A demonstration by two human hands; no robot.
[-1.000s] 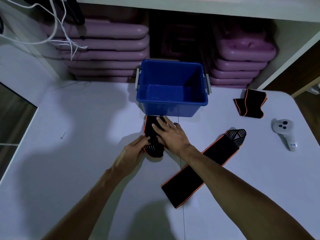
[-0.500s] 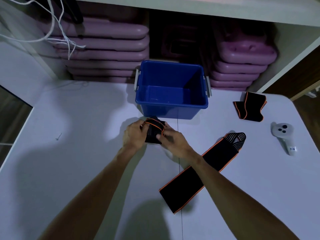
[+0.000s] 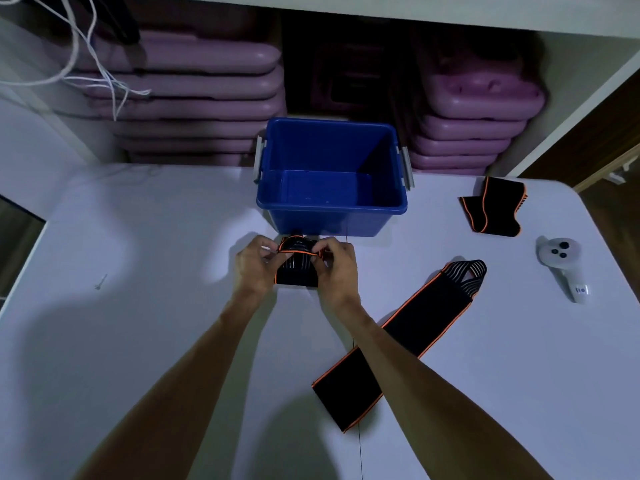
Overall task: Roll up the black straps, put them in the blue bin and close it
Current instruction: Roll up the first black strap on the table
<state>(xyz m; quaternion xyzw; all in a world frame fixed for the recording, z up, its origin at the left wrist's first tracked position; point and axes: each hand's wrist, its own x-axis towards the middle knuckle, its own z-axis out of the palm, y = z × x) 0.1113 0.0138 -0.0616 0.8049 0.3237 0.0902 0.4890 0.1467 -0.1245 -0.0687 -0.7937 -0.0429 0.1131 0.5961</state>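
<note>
A black strap with orange edging (image 3: 297, 268) lies partly rolled just in front of the open blue bin (image 3: 330, 211). My left hand (image 3: 254, 268) pinches its left side and my right hand (image 3: 337, 268) pinches its right side, both with curled fingers on the roll's far end. A second black strap (image 3: 415, 327) lies flat and stretched out diagonally to the right, my right forearm crossing over its near part. A third strap (image 3: 495, 206), loosely folded, lies right of the bin. The bin holds nothing visible and no lid is in view.
A white handheld controller (image 3: 562, 265) lies near the table's right edge. Stacks of purple plastic pieces (image 3: 187, 98) fill the shelf behind the bin. White cords (image 3: 100, 74) hang at the upper left. A small screw (image 3: 99, 282) lies on the white table (image 3: 138, 341) at left.
The strap went from flat under my right palm to being lifted and rolled between both hands; the roll has grown and both hands now pinch its sides.
</note>
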